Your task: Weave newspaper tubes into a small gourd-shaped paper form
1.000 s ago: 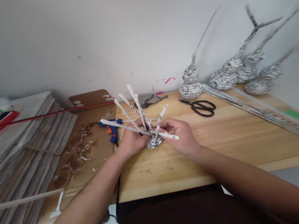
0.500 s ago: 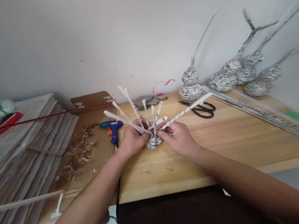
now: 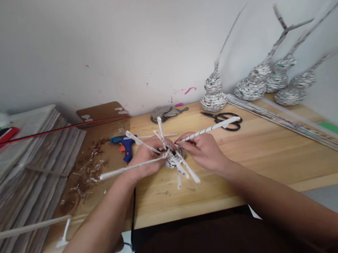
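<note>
Two hands close in: your right hand (image 3: 204,149) has its fingers pinched on the near end of a long paper tube (image 3: 209,129); your left hand (image 3: 147,161) has its fingers clamped on the left side of a small woven paper base (image 3: 170,163), grip partly hidden. Base sits between your hands over the table (image 3: 261,148), just left of the right fingers; tube's long axis runs rightward, slightly away from you. Base looks black-and-white, coiled, pale spokes (image 3: 116,173) splayed round it; tube white, dark spiral. Farther out: scissors (image 3: 216,118) at the tube's far end, glue gun (image 3: 128,145) leftward, woven gourd shapes (image 3: 214,101) by the wall (image 3: 146,43).
</note>
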### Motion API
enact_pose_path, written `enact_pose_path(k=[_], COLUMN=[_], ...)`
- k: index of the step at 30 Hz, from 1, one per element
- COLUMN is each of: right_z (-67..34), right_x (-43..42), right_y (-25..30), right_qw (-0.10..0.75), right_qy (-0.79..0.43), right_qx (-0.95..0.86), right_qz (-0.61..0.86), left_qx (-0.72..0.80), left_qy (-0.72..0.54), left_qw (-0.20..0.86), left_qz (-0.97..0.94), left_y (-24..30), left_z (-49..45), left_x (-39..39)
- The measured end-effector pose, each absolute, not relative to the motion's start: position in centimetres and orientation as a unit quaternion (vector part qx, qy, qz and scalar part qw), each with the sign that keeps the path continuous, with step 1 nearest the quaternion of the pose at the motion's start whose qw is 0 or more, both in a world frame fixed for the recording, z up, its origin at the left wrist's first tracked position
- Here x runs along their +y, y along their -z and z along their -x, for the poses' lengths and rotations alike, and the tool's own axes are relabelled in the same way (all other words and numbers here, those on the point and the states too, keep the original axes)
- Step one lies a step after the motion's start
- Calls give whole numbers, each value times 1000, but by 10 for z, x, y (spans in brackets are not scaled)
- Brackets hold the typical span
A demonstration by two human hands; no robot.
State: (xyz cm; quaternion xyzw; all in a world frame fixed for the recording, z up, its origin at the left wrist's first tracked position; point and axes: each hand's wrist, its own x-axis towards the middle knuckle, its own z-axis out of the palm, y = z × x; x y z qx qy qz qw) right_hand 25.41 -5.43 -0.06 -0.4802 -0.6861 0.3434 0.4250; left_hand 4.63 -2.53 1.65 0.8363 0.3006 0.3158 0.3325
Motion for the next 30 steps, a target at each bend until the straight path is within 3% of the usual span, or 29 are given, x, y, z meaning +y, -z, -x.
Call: enact_pose_path(k=[4,17,24,30], right_z=[-253,-242,-238,-239], right_x=[-55,-56,-63,-68], right_y=[1,2,-1,-8], right_qw=[418,474,545,533], right_qy=[-357,-516,-493,-438], right_qx=[-674,-513,-520,-567], right_qz=[494,495,436,450], left_qx=[266,319,389,392], left_qy=[-280,-297,-302,-293], left_qw=[303,350,338,308], left_qz=[-871,-829,-802,-816], left_y=[-19,-16,-14,-17], left_z=[-41,-50,-53,-56], left_x=[-23,-26,-29,-30])
